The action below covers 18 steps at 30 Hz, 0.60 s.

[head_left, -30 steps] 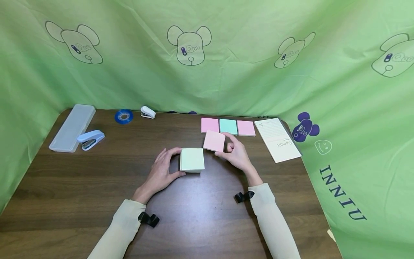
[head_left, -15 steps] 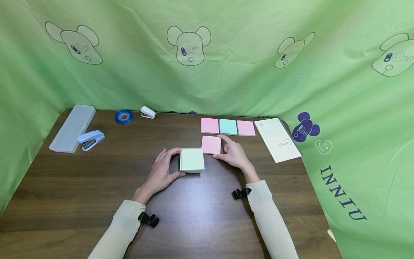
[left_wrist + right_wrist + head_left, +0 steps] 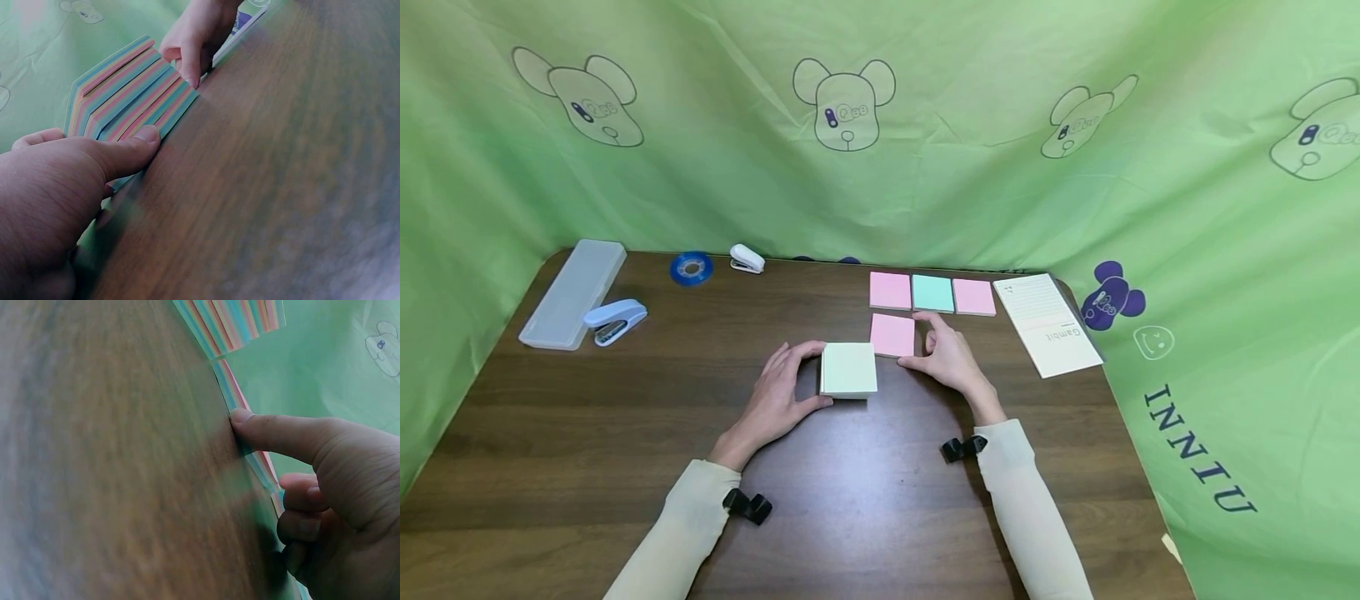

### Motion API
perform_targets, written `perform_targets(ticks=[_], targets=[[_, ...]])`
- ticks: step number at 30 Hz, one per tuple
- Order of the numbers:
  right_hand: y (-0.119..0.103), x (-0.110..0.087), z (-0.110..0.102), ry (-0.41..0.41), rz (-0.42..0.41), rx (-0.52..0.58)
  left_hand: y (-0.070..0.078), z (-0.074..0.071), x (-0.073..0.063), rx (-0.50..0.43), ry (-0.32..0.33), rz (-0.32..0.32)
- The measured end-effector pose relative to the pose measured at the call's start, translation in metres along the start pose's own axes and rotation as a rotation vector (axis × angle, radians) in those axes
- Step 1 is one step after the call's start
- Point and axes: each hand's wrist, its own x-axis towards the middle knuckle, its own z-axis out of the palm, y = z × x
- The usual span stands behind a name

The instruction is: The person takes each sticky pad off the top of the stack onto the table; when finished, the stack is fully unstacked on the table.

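In the head view my left hand [image 3: 769, 406] holds a thick stack of sticky note pads [image 3: 848, 367] by its left side, thumb at the near edge. The top sheet is pale green. Striped layers of many colours show along the sides of the stack [image 3: 134, 94] in the left wrist view. To its right, my right hand [image 3: 951, 358] pinches a thin pink sticky note pad [image 3: 892, 335] lying flat on the table, thumb on the near edge and index finger at the far corner. The right wrist view shows my thumb [image 3: 275, 432] against that pad's layered edge.
Behind stand a pink pad [image 3: 890, 291], a teal pad [image 3: 933, 293] and another pink pad [image 3: 973, 297] in a row. A notebook [image 3: 1048, 325] lies right. Far left are a pencil case [image 3: 572, 294], blue stapler [image 3: 615, 321], blue tape roll [image 3: 691, 268] and white stapler [image 3: 747, 258].
My right hand has lowered the pink pad flat onto the table, turned it straight and shifted it slightly left, below the left pink pad of the row. The left hand and stack have stayed put.
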Motion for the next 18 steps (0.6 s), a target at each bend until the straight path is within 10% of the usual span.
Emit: perform_targets(ticks=[18], targets=[[-0.0009, 0.0037, 0.0024, 0.006, -0.012, -0.082, 0.0007, -0.0003, 0.0000, -0.012, 0.003, 0.010]])
